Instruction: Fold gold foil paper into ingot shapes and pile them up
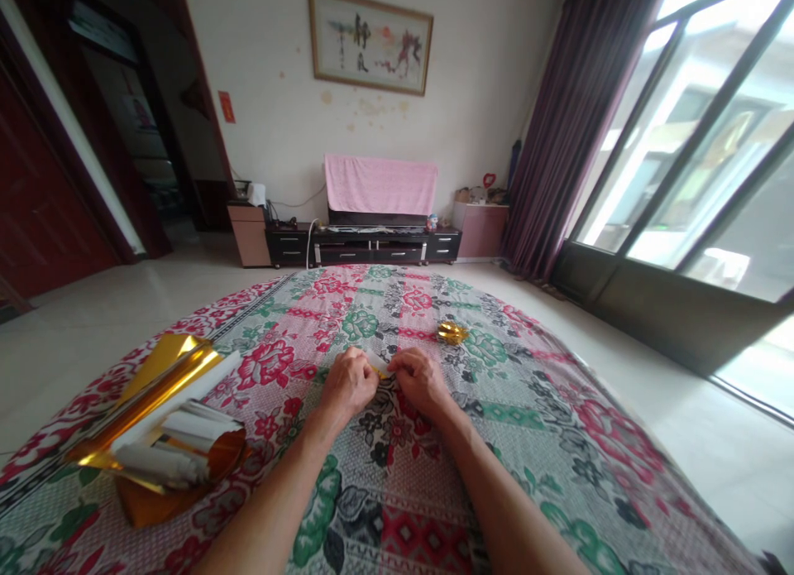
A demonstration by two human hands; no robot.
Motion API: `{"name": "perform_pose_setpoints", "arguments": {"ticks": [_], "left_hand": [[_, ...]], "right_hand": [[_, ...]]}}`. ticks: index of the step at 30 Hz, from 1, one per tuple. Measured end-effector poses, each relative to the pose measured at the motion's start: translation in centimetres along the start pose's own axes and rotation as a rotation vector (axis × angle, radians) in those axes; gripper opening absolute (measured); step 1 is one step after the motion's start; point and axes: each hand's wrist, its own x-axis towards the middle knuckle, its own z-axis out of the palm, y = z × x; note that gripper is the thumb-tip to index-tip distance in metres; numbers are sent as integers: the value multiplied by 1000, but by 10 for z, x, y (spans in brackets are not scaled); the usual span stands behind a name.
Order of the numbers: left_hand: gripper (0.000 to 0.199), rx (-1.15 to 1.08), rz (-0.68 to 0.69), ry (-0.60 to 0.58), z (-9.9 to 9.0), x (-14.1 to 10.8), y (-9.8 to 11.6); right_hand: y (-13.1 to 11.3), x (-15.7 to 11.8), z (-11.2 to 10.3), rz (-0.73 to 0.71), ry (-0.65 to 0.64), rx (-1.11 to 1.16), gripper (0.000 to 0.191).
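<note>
My left hand (351, 380) and my right hand (422, 380) are close together over the middle of the flowered cloth. Their fingers are closed on a small piece of foil paper (376, 363), white on one side with a bit of gold showing. The hands cover much of it, so its full shape is hidden. A small crumpled or folded gold foil piece (452, 333) lies on the cloth beyond my right hand, a little to the right.
To the left lie gold foil sheets (162, 361), partly rolled, with several white-backed foil strips (186, 447) on top. The patterned cloth (533, 443) covers a broad surface. Across the floor stands a low black cabinet (372, 248) with a pink towel (380, 184) above it.
</note>
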Motion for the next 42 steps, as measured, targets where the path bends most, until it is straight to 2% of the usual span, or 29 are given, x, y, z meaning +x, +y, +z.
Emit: {"name": "perform_pose_setpoints", "arguments": {"ticks": [4, 8, 13, 24, 31, 35, 42], "left_hand": [[15, -5, 1, 2, 2, 0, -2], [15, 13, 3, 10, 2, -1, 0], [11, 28, 25, 42, 0, -3, 2], [9, -136, -12, -31, -7, 0, -3], [7, -148, -21, -45, -6, 0, -5], [10, -134, -6, -32, -4, 0, -7], [21, -135, 2, -20, -3, 0, -7]], "right_hand": [[-2, -3, 0, -78, -53, 35, 34], [-5, -5, 1, -99, -124, -37, 37], [-8, -6, 4, -64, -117, -102, 34], [-20, -4, 2, -9, -106, -174, 22], [-18, -2, 12, 85, -48, -266, 16], [-19, 0, 17, 114, -40, -331, 14], [-18, 6, 18, 186, -70, -286, 9]]}}
